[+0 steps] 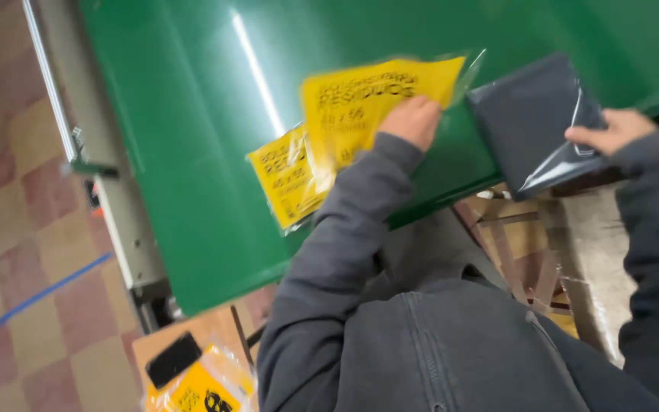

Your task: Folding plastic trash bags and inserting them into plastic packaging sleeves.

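My left hand [412, 120] is curled, knuckles up, pressing a yellow packet [368, 103] onto the green table [192, 114]; its long axis runs left-right, tilted. My right hand [610, 130], fingers loosely bent, pinches the clear edge of a dark grey packet [532, 114] further right.

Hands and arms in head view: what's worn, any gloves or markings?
Left hand and right hand are bare, no gloves. Both arms wear long dark grey sleeves reaching the wrists, part of a zip-front jacket. No markings visible; the frame is blurred.
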